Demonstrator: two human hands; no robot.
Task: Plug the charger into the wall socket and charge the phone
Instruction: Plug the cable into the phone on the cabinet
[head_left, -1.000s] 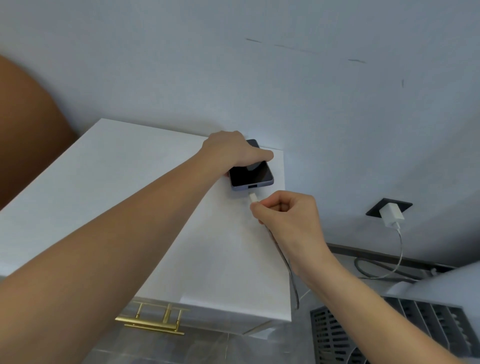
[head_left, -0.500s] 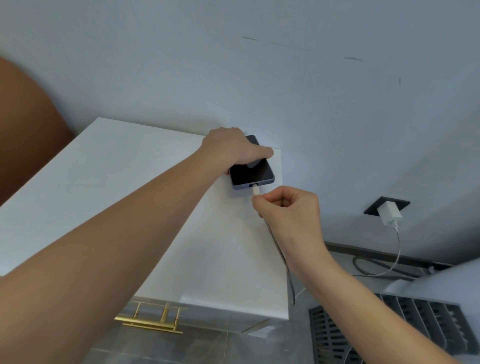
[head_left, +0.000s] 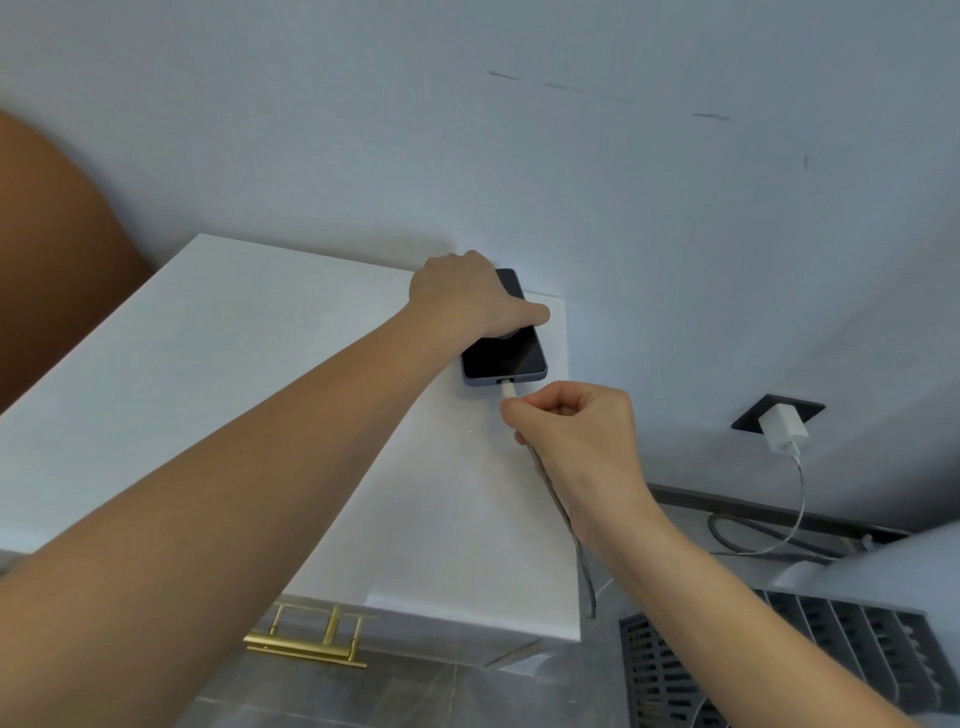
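Note:
A dark phone (head_left: 506, 358) lies screen up at the far right corner of a white cabinet top (head_left: 234, 374). My left hand (head_left: 467, 296) presses down on its upper half and holds it in place. My right hand (head_left: 574, 431) pinches the white cable plug (head_left: 506, 391), whose tip sits in the phone's bottom port. The grey cable (head_left: 563, 519) hangs from my right hand over the cabinet's right edge. A white charger (head_left: 783, 427) sits plugged in the black wall socket (head_left: 748, 420) at the right, its cable looping down to the floor.
A pale wall (head_left: 571, 182) stands behind the cabinet. Gold handles (head_left: 311, 639) show on the cabinet front below. A grey slatted appliance (head_left: 779, 660) stands at the lower right, and a brown rounded shape (head_left: 47, 270) fills the left edge.
My right hand has moved the cable plug up from just below the phone into its bottom port. My left hand has stayed on the phone.

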